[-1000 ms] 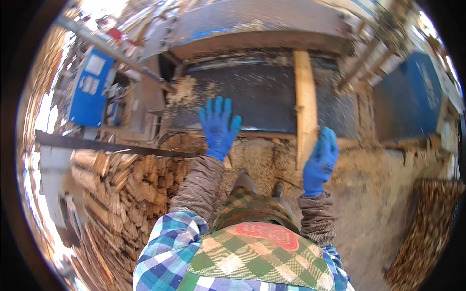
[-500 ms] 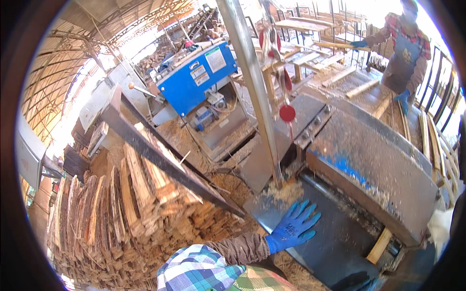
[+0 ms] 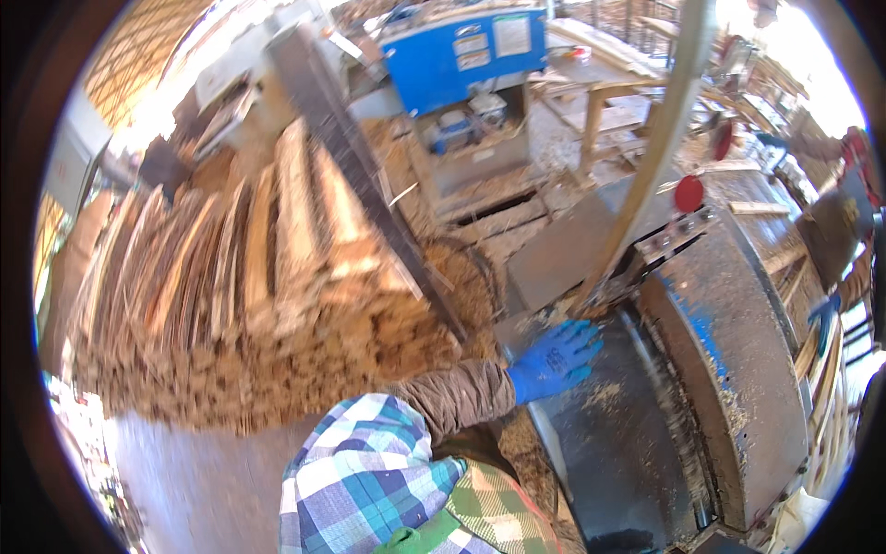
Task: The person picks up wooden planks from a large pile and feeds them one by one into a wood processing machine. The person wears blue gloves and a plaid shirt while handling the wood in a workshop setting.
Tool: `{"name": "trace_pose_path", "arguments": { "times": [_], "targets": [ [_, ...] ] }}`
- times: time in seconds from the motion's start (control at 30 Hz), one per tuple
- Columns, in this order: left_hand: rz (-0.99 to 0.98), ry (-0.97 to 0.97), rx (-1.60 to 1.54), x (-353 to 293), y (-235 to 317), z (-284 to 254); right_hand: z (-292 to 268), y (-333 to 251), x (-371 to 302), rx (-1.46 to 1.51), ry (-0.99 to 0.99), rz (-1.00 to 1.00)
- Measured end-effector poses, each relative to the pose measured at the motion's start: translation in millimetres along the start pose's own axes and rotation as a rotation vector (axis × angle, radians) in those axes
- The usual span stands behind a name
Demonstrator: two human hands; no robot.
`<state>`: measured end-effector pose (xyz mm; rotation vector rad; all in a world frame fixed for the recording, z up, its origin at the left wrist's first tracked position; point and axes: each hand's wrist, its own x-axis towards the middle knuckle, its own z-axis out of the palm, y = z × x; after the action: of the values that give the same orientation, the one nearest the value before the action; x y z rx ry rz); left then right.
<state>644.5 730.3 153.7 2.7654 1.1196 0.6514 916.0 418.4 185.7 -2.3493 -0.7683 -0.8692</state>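
My left hand (image 3: 556, 362), in a blue glove, lies flat with fingers spread on the dark metal bed (image 3: 604, 443) of a woodworking machine. Nothing is in it. Its fingertips point toward the bed's far end, where sawdust gathers at the foot of a slanting metal post (image 3: 637, 185). Beside the bed, a long roller (image 3: 660, 388) runs along the base of the machine's worn metal housing (image 3: 748, 388). My right hand is out of view; a dark shadow or reflection shows on the bed at the lower edge.
A tall stack of rough wood slats (image 3: 277, 332) stands to the left, behind a dark metal bar (image 3: 346, 138). Beyond is a blue machine cabinet (image 3: 466, 60). A red disc (image 3: 688, 194) hangs near the post. At the right, a co-worker's gloved hand (image 3: 821, 319) is near long wood strips.
The view has swung left and down, so more of the slat stack shows. A short wood piece beside the roller is out of sight. My left hand stays on the bed.
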Motion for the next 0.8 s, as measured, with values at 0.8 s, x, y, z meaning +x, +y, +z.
{"name": "trace_pose_path", "arguments": {
  "times": [0.8],
  "targets": [
    [-0.862, -0.268, -0.754, -516, 42, -92, -161, -463, -123, 0.781, -0.301, -1.322]
  ]
}}
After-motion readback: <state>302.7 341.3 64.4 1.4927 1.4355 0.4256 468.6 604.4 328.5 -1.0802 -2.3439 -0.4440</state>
